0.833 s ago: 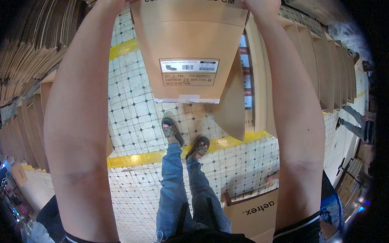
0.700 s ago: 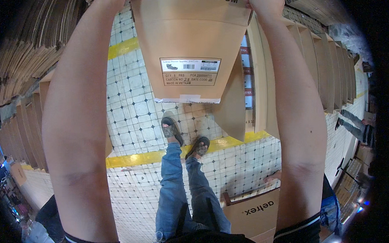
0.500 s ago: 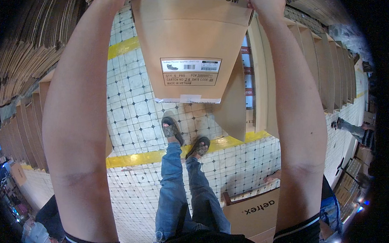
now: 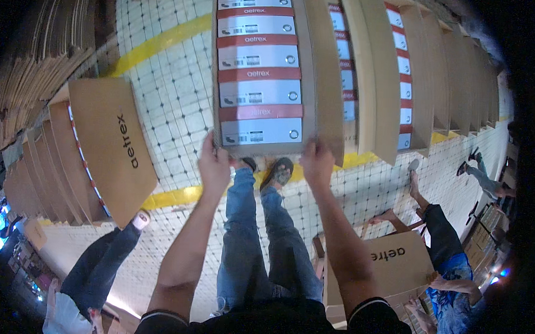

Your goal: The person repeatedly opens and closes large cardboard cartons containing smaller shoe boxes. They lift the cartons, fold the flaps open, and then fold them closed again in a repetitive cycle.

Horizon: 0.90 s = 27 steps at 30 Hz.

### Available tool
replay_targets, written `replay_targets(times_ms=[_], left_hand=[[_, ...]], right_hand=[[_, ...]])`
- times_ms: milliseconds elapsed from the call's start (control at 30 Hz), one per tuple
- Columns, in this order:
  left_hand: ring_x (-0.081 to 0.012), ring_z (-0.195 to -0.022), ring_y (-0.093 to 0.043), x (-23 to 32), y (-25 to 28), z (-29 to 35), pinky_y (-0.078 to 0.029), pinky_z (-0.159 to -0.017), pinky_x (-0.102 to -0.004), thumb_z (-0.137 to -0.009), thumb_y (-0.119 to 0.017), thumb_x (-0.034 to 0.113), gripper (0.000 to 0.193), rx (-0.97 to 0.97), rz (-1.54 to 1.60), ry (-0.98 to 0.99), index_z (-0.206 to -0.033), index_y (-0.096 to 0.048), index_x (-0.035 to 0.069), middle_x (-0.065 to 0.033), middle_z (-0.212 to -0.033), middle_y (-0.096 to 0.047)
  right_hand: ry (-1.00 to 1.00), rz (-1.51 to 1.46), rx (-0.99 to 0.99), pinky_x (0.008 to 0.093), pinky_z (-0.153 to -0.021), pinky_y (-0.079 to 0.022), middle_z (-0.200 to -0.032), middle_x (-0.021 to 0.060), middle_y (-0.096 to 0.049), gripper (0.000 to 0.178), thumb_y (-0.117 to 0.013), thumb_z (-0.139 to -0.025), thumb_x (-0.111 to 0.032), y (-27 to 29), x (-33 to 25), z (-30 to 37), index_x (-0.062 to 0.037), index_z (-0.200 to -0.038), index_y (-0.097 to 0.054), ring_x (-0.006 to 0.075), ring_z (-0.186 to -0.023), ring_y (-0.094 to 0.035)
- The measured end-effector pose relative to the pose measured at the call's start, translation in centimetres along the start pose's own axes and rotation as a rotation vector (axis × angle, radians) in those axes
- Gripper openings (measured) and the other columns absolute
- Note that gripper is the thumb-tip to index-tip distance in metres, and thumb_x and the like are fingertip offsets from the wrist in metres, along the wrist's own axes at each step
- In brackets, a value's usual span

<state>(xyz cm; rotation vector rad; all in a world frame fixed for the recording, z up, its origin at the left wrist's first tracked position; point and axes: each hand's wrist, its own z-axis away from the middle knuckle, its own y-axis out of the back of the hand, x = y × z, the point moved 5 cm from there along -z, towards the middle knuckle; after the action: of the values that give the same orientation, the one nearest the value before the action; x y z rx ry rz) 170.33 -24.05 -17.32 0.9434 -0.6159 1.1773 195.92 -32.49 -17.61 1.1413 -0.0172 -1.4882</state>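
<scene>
In front of my feet is an open brown carton (image 4: 259,150) with several white-and-red shoe boxes (image 4: 259,93) in a row inside. My left hand (image 4: 214,168) grips the near left corner of the carton, thumb and fingers pinched on its wall. At the near right corner, my right hand (image 4: 318,163) is closed on the cardboard edge, somewhat blurred. A raised flap (image 4: 327,81) stands along the carton's right side.
Open cartons (image 4: 400,77) with shoe boxes line the right; another carton (image 4: 112,138) stands left. Flattened cardboard (image 4: 48,30) is stacked far left. Yellow tape (image 4: 178,196) crosses the tiled floor. Right, a person (image 4: 449,267) handles a carton (image 4: 397,260); another person (image 4: 90,273) is at left.
The carton held up before me has come down and toward me, tipping so its open top with the shoe boxes now faces up. Both my hands are lower and nearer.
</scene>
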Motion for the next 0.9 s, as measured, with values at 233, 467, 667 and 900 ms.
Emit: replay_targets(times_ms=[233,467,667,900], left_hand=[[-0.0439,-0.095,-0.065,-9.4,-1.7,0.5,-0.052,-0.081,-0.0485,-0.092,-0.052,0.025,0.039,0.003,-0.629,0.199,-0.128,-0.053,0.010,-0.0235,-0.107,-0.068],[-0.0438,-0.093,-0.066,-7.5,-3.3,-1.4,-0.051,-0.082,-0.0521,-0.096,-0.047,0.045,0.043,0.167,-0.757,0.262,-0.121,-0.060,0.012,-0.0222,-0.097,-0.070],[-0.0432,-0.086,-0.067,-7.7,-1.9,-1.9,-0.052,-0.078,-0.0527,-0.097,-0.046,0.045,0.041,0.151,-0.753,0.167,-0.115,-0.063,0.011,-0.0233,-0.088,-0.070],[-0.0437,-0.084,-0.067,-8.1,-2.1,-1.9,-0.051,-0.077,-0.0529,-0.097,-0.045,0.043,0.040,0.146,-0.809,0.162,-0.109,-0.063,0.009,-0.0234,-0.087,-0.069]], right_hand=[[0.120,0.403,-0.164,0.0510,-0.083,-0.051,-0.102,0.0250,-0.068,0.043,-0.045,-0.097,-0.033,-4.8,10.4,-1.4,-0.0022,-0.125,-0.057,0.0424,-0.093,-0.066],[-0.273,0.604,-0.201,0.0493,-0.094,-0.048,-0.110,0.0267,-0.065,0.060,-0.033,-0.099,-0.051,-6.4,8.9,-3.3,-0.0024,-0.123,-0.058,0.0424,-0.104,-0.063],[-0.138,0.559,-0.137,0.0488,-0.093,-0.049,-0.111,0.0268,-0.065,0.056,-0.032,-0.101,-0.048,-5.8,7.5,-2.6,-0.0030,-0.126,-0.054,0.0412,-0.105,-0.063],[-0.149,0.630,-0.143,0.0501,-0.085,-0.053,-0.106,0.0262,-0.066,0.046,-0.036,-0.100,-0.043,-6.2,7.4,-2.5,-0.0059,-0.120,-0.056,0.0424,-0.097,-0.066]])
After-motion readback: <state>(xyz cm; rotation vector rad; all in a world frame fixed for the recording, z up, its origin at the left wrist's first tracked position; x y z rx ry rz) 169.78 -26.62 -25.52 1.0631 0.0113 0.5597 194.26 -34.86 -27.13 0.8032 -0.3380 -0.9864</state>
